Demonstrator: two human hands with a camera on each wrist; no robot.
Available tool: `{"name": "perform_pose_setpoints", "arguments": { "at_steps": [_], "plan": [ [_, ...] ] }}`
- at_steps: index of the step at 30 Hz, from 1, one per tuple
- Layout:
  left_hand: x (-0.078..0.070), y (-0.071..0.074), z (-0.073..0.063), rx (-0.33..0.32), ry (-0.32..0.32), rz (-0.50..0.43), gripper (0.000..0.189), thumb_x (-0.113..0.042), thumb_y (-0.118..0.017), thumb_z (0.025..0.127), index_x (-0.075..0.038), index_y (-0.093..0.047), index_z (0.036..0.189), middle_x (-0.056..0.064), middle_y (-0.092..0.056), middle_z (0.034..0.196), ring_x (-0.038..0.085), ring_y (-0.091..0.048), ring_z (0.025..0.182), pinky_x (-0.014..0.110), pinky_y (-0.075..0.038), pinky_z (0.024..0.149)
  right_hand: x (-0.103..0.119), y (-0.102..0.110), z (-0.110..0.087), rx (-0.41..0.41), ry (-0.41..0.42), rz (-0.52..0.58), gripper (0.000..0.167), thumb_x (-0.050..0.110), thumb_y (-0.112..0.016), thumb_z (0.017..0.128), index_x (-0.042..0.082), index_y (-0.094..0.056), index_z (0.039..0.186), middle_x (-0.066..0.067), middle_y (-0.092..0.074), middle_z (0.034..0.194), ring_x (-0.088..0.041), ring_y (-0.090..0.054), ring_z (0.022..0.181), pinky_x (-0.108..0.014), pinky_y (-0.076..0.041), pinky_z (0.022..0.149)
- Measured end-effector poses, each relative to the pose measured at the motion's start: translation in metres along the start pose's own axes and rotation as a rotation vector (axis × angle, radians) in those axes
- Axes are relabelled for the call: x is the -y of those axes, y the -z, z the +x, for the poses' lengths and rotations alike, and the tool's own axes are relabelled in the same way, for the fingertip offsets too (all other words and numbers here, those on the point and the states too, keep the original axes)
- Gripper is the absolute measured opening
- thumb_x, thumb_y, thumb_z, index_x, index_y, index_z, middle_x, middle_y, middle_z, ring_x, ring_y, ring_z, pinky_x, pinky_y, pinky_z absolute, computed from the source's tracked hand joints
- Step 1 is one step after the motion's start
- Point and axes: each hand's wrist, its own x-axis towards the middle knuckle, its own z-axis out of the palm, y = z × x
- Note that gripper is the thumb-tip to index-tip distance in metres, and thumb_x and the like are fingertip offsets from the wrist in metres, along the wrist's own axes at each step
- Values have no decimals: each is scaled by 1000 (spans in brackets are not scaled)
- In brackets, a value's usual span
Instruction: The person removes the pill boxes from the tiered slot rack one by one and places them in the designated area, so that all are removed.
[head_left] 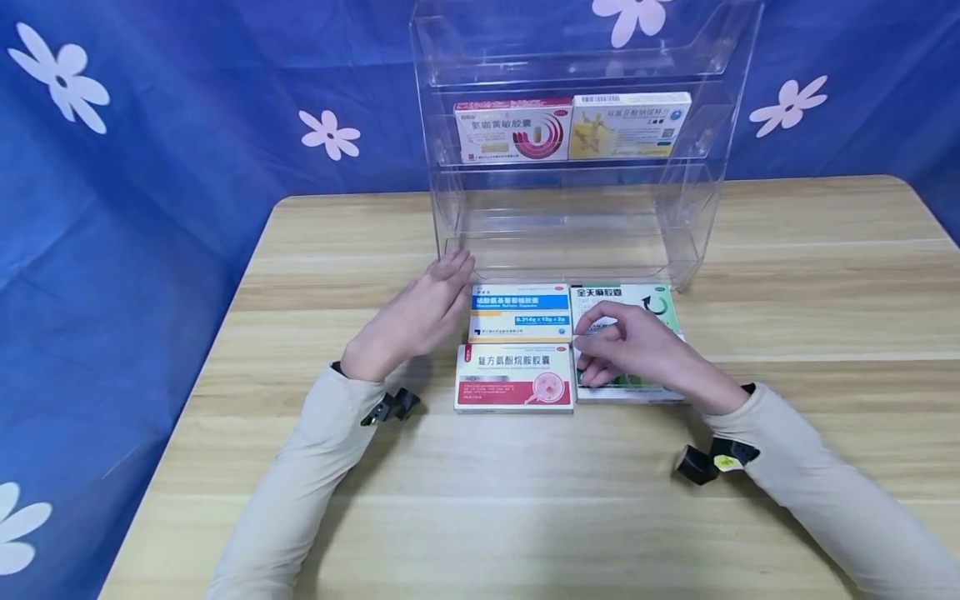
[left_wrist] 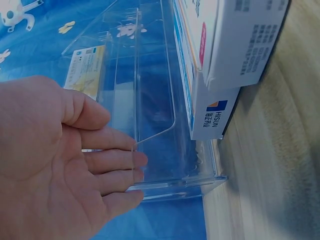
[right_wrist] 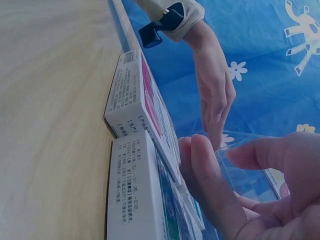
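My left hand (head_left: 412, 315) reaches to the lower left front corner of a clear plastic tiered rack (head_left: 442, 212). In the left wrist view its fingers are extended at the rack's side panel. Over the right-hand boxes is my right hand (head_left: 637, 346), fingers loosely bent, thumb and forefinger apart with nothing between them. Beneath it lie a green-and-white medicine box (head_left: 663, 302) and a box with a dark green band (head_left: 637, 395), both partly hidden. Left of these are a white-and-blue medicine box (head_left: 517, 313) and, nearer me, a red-and-white medicine box (head_left: 513, 380).
On the rack's middle tier stand a white box with red rings (head_left: 513, 133) and a yellow-and-white box (head_left: 630, 127), side by side. A wooden table (head_left: 480, 508) carries everything. Behind it hangs a blue cloth (head_left: 202, 108) with white flowers.
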Motion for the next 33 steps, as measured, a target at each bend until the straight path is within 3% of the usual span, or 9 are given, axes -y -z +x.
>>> {"name": "perform_pose_setpoints", "arguments": {
  "at_steps": [2,4,9,13,15,19,24,28,33],
  "plan": [
    [0,0,1,2,-1,2,51,-18,-31,103,11,-28,146,27,-23,153,36,-15,145,43,-14,119,0,-1,-1,-30,39,-52,26,11,-60,95,-1,-51,116,-16,-71,85,-26,-70,68,-37,-60,66],
    [0,1,1,3,-2,4,51,-19,-31,104,10,-28,146,27,-22,154,35,-14,145,42,-14,119,0,-4,-4,-77,159,-191,22,9,-62,93,0,-56,112,-10,-70,83,-22,-69,69,-34,-60,68],
    [0,1,2,1,-6,8,51,-19,-31,104,10,-29,146,26,-23,154,34,-14,145,40,-13,120,4,-27,-16,-207,571,-737,26,12,-71,86,2,-66,110,-6,-68,101,-19,-64,94,-36,-55,86],
    [1,1,2,-5,-6,9,51,-18,-32,103,11,-29,145,26,-24,153,34,-15,145,41,-13,120,8,-56,-19,-136,751,-1018,37,16,-70,87,0,-64,119,-15,-61,125,-29,-54,121,-43,-45,103],
    [1,1,2,-3,-5,8,51,-18,-31,104,10,-29,146,27,-24,153,35,-15,145,42,-14,120,9,-69,-18,-91,804,-1118,36,13,-68,89,-1,-63,121,-16,-59,128,-30,-53,123,-41,-42,106],
    [0,0,1,-1,-12,2,51,-19,-30,104,11,-28,146,27,-24,153,35,-15,145,42,-13,120,9,-88,-13,-62,842,-1265,33,4,-63,90,-1,-63,123,-16,-61,125,-29,-56,120,-40,-43,105],
    [1,-2,2,-9,-15,4,50,-18,-31,104,11,-29,145,27,-25,153,34,-15,145,40,-13,120,8,-94,-12,-67,800,-1358,37,-1,-61,90,-1,-61,127,-18,-60,129,-31,-54,123,-40,-42,106],
    [1,-1,3,-7,-12,8,50,-18,-32,104,10,-30,145,26,-24,153,34,-15,145,42,-14,119,7,-93,-12,-58,770,-1389,40,-3,-62,88,-1,-60,128,-19,-58,132,-32,-52,125,-39,-42,107],
    [2,-2,1,-11,-12,7,49,-16,-34,103,11,-30,145,26,-25,153,35,-16,145,41,-15,119,4,-90,-14,-37,726,-1351,42,-5,-62,88,-1,-59,130,-19,-56,135,-32,-50,127,-41,-42,106]
  ]
}}
